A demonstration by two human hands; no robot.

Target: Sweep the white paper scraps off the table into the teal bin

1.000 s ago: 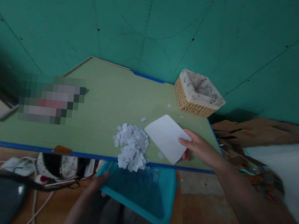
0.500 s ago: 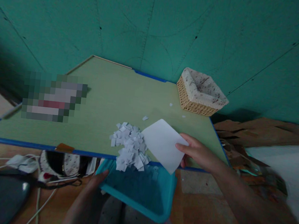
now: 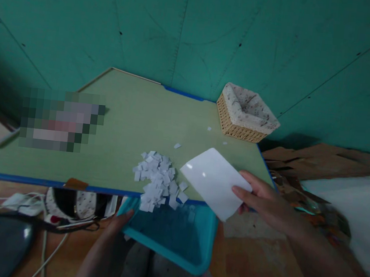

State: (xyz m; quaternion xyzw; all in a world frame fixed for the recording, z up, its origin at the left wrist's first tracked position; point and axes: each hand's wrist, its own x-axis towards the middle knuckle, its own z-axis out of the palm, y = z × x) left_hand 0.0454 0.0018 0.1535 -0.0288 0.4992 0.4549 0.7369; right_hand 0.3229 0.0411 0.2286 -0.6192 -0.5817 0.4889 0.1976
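My right hand (image 3: 255,194) grips a white card (image 3: 216,181) by its right corner, holding it tilted over the table's front edge. To the left of the card lies a pile of small white paper scraps (image 3: 159,180), some of them sticking out past the edge. Below that edge is a turquoise plastic basin (image 3: 173,252), with a few scraps inside. My left hand (image 3: 114,232) is closed on the basin's left rim, thumb on top and the other fingers hidden beneath.
A wicker basket (image 3: 239,126) with a cloth lining stands at the table's (image 3: 135,107) back right. A pixelated item (image 3: 64,121) lies at the left. Loose scraps dot the tabletop. Cables (image 3: 44,247) and brown cardboard (image 3: 321,159) are at the sides.
My right hand has drawn the card to the right, away from the pile, and its face now catches light. Two scraps at the pile's right side show apart. The basin has hardly moved.
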